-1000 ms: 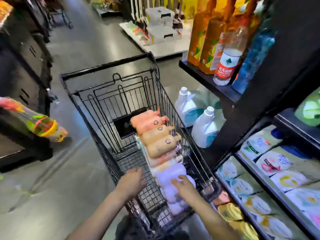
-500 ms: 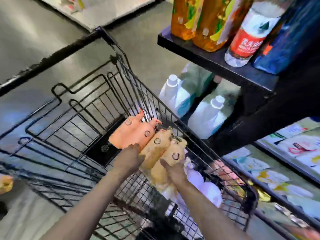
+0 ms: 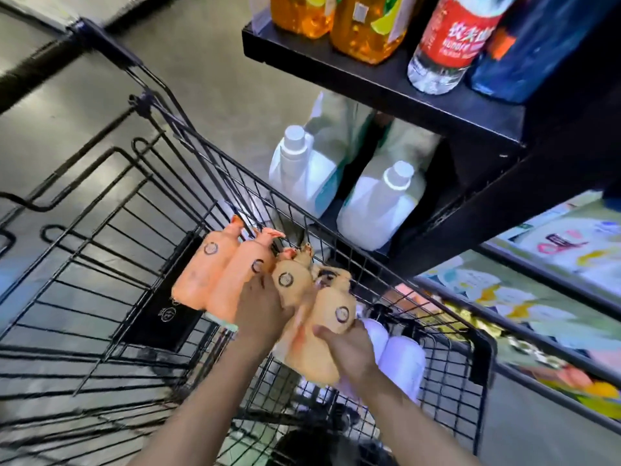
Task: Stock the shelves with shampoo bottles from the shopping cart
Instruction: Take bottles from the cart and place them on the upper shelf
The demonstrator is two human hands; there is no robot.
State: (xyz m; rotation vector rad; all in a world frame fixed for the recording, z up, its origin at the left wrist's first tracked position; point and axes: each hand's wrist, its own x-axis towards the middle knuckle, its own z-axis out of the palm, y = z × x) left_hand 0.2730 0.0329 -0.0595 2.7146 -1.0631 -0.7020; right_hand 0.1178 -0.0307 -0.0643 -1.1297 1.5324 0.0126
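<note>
Both arms are extended down into the shopping cart (image 3: 100,250). One tan shampoo bottle (image 3: 290,284) is gripped by the left hand (image 3: 260,309); another tan bottle (image 3: 322,338) is clasped from below by the right hand (image 3: 349,351), among the bottles along the cart's right side.

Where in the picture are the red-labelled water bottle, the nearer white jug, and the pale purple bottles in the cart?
Red-labelled water bottle (image 3: 450,42), head view, on its red label.
Nearer white jug (image 3: 376,210), head view, on its shoulder below the cap.
Pale purple bottles (image 3: 401,359), head view, on the body of the right one.
</note>
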